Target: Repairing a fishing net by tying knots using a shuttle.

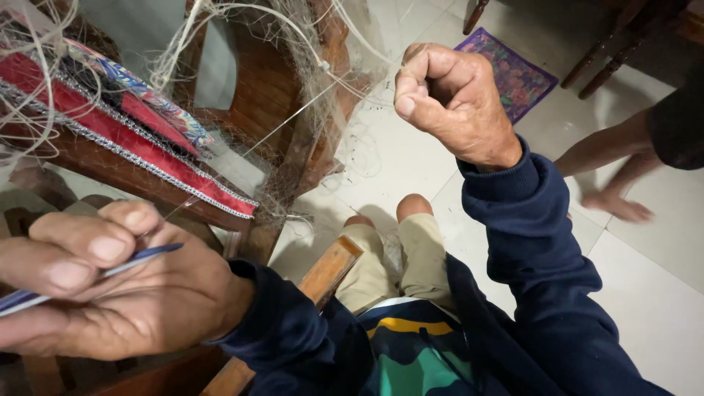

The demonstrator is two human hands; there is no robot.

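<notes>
The left hand (110, 282), at eight o'clock, pinches a thin blue netting needle (95, 273) between thumb and fingers. The right hand (449, 103), at one o'clock, is fisted on a fine line (293, 117), keeping it taut from the fishing net (308, 44) draped over the wooden chair (264, 88)

Both arms in dark navy long sleeves, soft knit fabric, cuffs ending at wrists
Left sleeve (293, 330) creased at cuff; right sleeve (535, 249) bunched in folds along forearm
Navy top open at front; shirt (411, 352) beneath patterned in green, teal and navy, with yellow band and thin white edge on top
Shorts (400, 257) beige, reaching knees
Knees bare; left hand (95, 286) and right hand (447, 103) bare, no rings, no watch
</notes>
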